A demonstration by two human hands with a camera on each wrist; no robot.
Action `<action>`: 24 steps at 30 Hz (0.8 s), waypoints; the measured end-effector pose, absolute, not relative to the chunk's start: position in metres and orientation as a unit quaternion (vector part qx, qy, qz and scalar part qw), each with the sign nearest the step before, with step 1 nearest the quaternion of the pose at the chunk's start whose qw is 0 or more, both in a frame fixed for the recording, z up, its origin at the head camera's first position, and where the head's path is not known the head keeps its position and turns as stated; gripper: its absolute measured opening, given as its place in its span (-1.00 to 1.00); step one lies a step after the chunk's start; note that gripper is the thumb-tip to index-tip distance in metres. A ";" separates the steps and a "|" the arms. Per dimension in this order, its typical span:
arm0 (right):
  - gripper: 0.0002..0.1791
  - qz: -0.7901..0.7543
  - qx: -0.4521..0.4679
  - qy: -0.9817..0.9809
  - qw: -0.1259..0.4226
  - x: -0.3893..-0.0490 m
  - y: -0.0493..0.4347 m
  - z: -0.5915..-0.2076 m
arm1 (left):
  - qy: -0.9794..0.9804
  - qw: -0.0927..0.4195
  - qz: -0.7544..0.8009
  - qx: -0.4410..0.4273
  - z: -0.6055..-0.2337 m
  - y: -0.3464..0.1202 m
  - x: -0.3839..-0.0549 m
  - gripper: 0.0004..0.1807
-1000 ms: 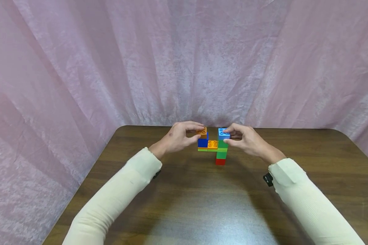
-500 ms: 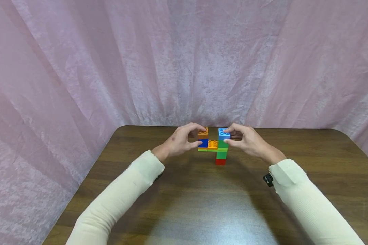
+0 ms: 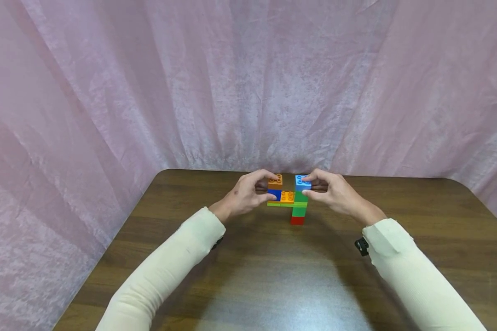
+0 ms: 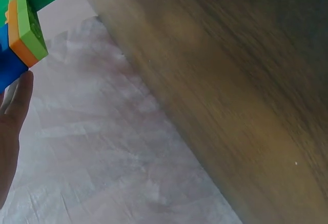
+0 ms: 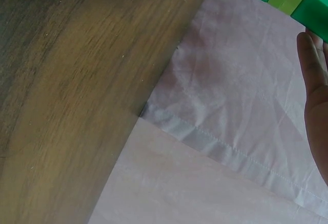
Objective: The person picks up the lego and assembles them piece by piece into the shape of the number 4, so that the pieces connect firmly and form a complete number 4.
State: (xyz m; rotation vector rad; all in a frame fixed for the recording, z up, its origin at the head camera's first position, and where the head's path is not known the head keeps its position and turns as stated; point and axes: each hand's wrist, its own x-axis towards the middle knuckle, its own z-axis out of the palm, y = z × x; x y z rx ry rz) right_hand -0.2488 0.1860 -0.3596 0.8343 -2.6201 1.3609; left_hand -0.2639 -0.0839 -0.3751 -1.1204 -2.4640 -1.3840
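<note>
In the head view, a build of toy bricks stands between both hands. Its right column stacks a red brick [image 3: 297, 221], a green brick [image 3: 299, 211], another green brick [image 3: 301, 196] and a light blue brick [image 3: 303, 185]. Leftward runs a lime green plate [image 3: 279, 204], bearing a flat yellow-orange brick [image 3: 287, 196], a dark blue brick [image 3: 277, 193] and a darker orange brick [image 3: 275, 186] on top. My left hand [image 3: 246, 193] holds that left stack, thumb at the blue brick, index at the top. My right hand [image 3: 335, 194] pinches the light blue brick. Wrist views cut off most of each hand.
The build is near the back edge of a brown wooden table [image 3: 252, 276]. Behind it hangs a pink velvet curtain [image 3: 248, 92]. Both forearms, in cream sleeves, reach in from the front corners.
My left thumb has slid down from the orange brick to the blue one. The orange brick has shifted slightly right, lining up over the blue brick. The right hand keeps its grip.
</note>
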 end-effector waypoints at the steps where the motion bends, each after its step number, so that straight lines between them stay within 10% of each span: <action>1: -0.79 0.443 0.272 -0.853 0.038 -0.249 0.186 -0.360 | -0.805 0.053 -0.459 -0.371 -0.375 -0.084 -0.264 -0.55; 24: -0.53 0.406 0.310 -0.859 0.039 -0.240 0.193 -0.361 | -0.807 0.041 -0.474 -0.350 -0.376 -0.085 -0.260 -0.51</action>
